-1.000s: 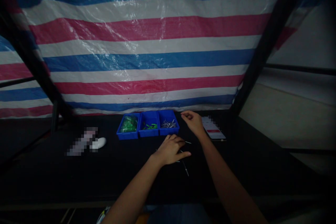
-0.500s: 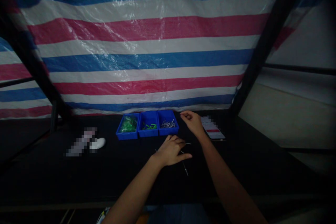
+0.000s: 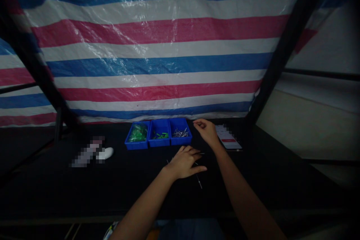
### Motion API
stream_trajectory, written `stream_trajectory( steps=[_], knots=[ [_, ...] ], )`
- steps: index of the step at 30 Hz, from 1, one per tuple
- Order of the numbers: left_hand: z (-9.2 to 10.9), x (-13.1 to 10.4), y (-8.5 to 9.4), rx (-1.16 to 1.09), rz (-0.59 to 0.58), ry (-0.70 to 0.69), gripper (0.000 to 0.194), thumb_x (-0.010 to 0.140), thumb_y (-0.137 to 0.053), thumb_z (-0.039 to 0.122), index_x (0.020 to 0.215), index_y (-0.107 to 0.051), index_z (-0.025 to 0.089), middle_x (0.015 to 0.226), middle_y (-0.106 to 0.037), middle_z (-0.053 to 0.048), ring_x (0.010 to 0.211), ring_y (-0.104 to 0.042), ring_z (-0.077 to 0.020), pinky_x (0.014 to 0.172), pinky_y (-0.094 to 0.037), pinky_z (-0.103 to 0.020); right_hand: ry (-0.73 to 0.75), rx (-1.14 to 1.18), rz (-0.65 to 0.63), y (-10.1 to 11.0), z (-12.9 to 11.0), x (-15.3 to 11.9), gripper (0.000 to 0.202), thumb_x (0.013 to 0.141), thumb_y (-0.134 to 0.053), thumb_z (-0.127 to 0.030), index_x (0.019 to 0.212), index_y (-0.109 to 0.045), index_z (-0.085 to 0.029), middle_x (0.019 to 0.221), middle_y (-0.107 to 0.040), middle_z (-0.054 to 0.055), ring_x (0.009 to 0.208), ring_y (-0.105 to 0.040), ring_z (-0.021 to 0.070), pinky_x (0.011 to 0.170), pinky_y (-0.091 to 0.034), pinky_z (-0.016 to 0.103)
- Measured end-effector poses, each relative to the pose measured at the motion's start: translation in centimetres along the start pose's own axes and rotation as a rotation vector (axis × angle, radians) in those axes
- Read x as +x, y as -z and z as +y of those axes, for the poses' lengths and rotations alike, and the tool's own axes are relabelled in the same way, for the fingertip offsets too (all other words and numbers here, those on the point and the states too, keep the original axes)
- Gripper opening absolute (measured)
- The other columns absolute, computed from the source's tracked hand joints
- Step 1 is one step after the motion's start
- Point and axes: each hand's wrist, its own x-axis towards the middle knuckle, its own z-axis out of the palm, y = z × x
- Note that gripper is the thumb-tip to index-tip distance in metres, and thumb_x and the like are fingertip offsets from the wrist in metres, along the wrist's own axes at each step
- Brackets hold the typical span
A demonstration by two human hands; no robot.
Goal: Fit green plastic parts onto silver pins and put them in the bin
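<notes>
My left hand [image 3: 184,162] lies palm down on the black table, thumb held apart from the fingers. Thin metal pins [image 3: 199,181] poke out from beneath it and around it; the hand hides part of them. Beyond, to the right of the blue bins, my right hand [image 3: 206,131] is held with its fingers curled together. Whatever is between those fingertips, if anything, is too small to see. The nearest blue bin [image 3: 181,141] contains a heap of small metal pieces [image 3: 180,132]. Green pieces [image 3: 162,135] lie in the middle blue bin [image 3: 159,143].
The left blue bin [image 3: 136,146] holds a clear bag with green contents [image 3: 138,132]. A phone-like device [image 3: 230,141] lies right of my right hand. At the left are a white rounded object [image 3: 107,153] and a blurred-out item [image 3: 86,154]. Striped sheeting [image 3: 157,65] hangs behind the table.
Hardly anything differs: the view has shifted very slightly. Both hands keep the same places and poses.
</notes>
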Motion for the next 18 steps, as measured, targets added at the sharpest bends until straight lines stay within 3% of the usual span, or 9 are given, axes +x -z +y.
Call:
stream_trajectory(
  steps=[5,13,18],
  knots=[
    [-0.09,0.06,-0.21,0.002,-0.029,0.005,0.050,0.084,-0.035,0.051,0.113,-0.056,0.016,0.110,-0.059,-0.007,0.100,-0.046,-0.0217,0.086,-0.032,-0.035,0.018,0.012,-0.007,-0.08,0.27,0.02,0.021,0.070,-0.054,-0.030,0.080,-0.067,-0.017,0.069,-0.066,0.004,0.053,-0.053,0.0134,0.052,-0.040,0.024],
    [-0.47,0.14,-0.13,-0.014,0.007,0.029,0.045,0.084,-0.037,0.049,0.098,-0.063,0.015,0.099,-0.060,-0.007,0.095,-0.048,-0.0203,0.085,-0.034,-0.033,0.029,0.010,0.013,-0.05,0.49,0.12,0.020,0.070,-0.055,-0.030,0.079,-0.068,-0.017,0.068,-0.066,0.004,0.052,-0.052,0.0136,0.052,-0.040,0.025],
    [-0.63,0.11,-0.23,-0.033,0.026,0.030,0.042,0.083,-0.041,0.048,0.100,-0.062,0.015,0.100,-0.059,-0.007,0.095,-0.048,-0.0203,0.085,-0.034,-0.033,0.026,0.019,0.012,0.04,0.32,0.09,0.019,0.070,-0.054,-0.028,0.079,-0.067,-0.017,0.066,-0.065,0.003,0.051,-0.052,0.0134,0.051,-0.040,0.025]
  ],
)
